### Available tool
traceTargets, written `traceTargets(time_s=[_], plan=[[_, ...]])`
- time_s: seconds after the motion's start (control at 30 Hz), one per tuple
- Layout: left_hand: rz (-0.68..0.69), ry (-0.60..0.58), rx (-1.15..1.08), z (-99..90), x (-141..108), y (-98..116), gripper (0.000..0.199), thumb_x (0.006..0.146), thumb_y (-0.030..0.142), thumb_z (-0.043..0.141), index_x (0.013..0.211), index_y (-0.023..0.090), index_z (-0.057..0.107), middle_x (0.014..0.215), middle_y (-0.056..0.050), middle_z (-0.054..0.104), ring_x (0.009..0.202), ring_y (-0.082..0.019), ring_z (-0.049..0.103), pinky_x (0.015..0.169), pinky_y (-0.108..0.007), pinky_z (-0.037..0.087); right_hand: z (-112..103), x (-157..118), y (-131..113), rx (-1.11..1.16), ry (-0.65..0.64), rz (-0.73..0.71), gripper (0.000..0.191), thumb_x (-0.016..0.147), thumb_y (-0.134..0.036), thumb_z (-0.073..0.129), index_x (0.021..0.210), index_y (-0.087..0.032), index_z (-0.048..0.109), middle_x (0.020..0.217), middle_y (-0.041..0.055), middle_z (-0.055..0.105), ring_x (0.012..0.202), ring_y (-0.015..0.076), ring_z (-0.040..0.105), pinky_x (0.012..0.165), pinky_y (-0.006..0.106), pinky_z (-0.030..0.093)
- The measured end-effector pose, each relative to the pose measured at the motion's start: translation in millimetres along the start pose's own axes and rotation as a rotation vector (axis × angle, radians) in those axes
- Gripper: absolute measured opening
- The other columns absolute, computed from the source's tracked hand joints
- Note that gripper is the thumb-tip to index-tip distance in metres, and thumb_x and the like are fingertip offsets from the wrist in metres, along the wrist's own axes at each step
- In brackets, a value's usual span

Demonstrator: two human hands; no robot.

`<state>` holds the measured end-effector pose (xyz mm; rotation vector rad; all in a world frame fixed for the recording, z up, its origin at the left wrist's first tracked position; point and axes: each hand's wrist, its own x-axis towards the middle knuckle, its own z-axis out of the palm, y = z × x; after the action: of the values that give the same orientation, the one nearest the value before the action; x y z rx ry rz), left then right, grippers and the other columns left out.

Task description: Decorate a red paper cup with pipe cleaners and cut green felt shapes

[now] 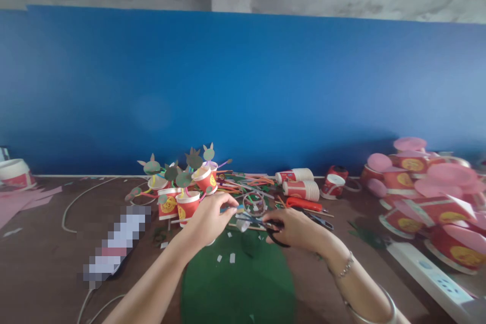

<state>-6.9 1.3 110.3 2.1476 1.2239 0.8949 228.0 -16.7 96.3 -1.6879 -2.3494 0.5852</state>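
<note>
My left hand is closed in a pinch near the middle, on a small bluish piece at its fingertips. Just right of it, my right hand is wrapped round the black handles of scissors, whose blades point left towards the pinched piece. Below the blades is a small white roll, perhaps tape. A green sheet lies under both hands, with small white scraps on it.
Red paper cups with green animal heads stand behind my left hand. Stacked cups, a red-handled tool and coloured sticks lie further back. At right are pink-topped cups and a power strip; a blurred object lies left.
</note>
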Motion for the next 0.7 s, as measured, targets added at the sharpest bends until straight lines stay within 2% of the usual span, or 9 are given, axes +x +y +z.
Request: traceTargets(time_s=[0.07,0.13,0.27,0.33,0.43,0.53,0.7], plan=[[-0.055,0.028,-0.082,-1.3,-3,5,0.011,0.079,0.028,0.053,0.081,0.019,0.06,0.083,-0.006,0.067,0.076,-0.018,0.059,0.068,-0.028,0.043,5,3,2,-0.024,0.018,0.011,0.028,0.064,-0.032,0.066,0.091,-0.025,0.067,0.067,-0.0022,0.062,0.059,0.0127,0.051,0.054,0.022,0.033],[-0.143,0.001,-0.263,-1.3,-7,10,0.013,0.081,0.032,0.051,0.085,0.019,0.053,0.085,-0.007,0.067,0.069,-0.016,0.06,0.062,-0.027,0.044,11,6,4,-0.044,0.048,0.014,0.031,0.064,-0.032,0.066,0.094,-0.025,0.066,0.071,-0.001,0.063,0.063,0.0138,0.054,0.058,0.023,0.035],[-0.366,-0.196,-0.766,3.3,-11,19,0.017,0.083,0.033,0.05,0.088,0.019,0.043,0.094,-0.01,0.068,0.053,-0.011,0.059,0.05,-0.025,0.044,18,8,4,-0.06,0.141,-0.02,0.033,0.066,-0.026,0.061,0.098,-0.023,0.066,0.088,0.0028,0.067,0.077,0.0169,0.059,0.068,0.024,0.039],[-0.452,-0.229,-0.958,9.1,-10,21,0.015,0.082,0.029,0.053,0.087,0.018,0.043,0.093,-0.011,0.068,0.053,-0.01,0.06,0.051,-0.023,0.045,20,8,4,-0.065,0.143,-0.024,0.034,0.066,-0.025,0.059,0.099,-0.022,0.065,0.09,0.0037,0.067,0.079,0.0178,0.06,0.069,0.025,0.039],[-0.558,-0.196,-1.138,22.8,-8,17,0.013,0.081,0.021,0.055,0.086,0.016,0.045,0.086,-0.011,0.069,0.055,-0.01,0.061,0.053,-0.022,0.046,24,12,6,-0.084,0.125,0.011,0.035,0.065,-0.022,0.057,0.099,-0.022,0.065,0.084,0.0027,0.067,0.077,0.0176,0.06,0.067,0.024,0.039],[-0.609,-0.15,-1.272,37.5,-6,10,0.007,0.081,0.014,0.055,0.084,0.014,0.048,0.081,-0.009,0.068,0.058,-0.011,0.062,0.057,-0.023,0.049,31,19,10,-0.081,0.144,0.07,0.039,0.064,-0.02,0.056,0.103,-0.023,0.062,0.082,0.0012,0.066,0.076,0.0166,0.06,0.066,0.024,0.038],[-0.694,-0.011,-1.372,49.9,-3,4,0.009,0.078,0.005,0.055,0.079,0.013,0.052,0.073,-0.007,0.066,0.061,-0.012,0.064,0.062,-0.023,0.051,44,26,13,-0.161,0.122,0.202,0.039,0.067,-0.021,0.056,0.107,-0.021,0.056,0.082,0.0042,0.068,0.08,0.0205,0.063,0.064,0.025,0.037]])
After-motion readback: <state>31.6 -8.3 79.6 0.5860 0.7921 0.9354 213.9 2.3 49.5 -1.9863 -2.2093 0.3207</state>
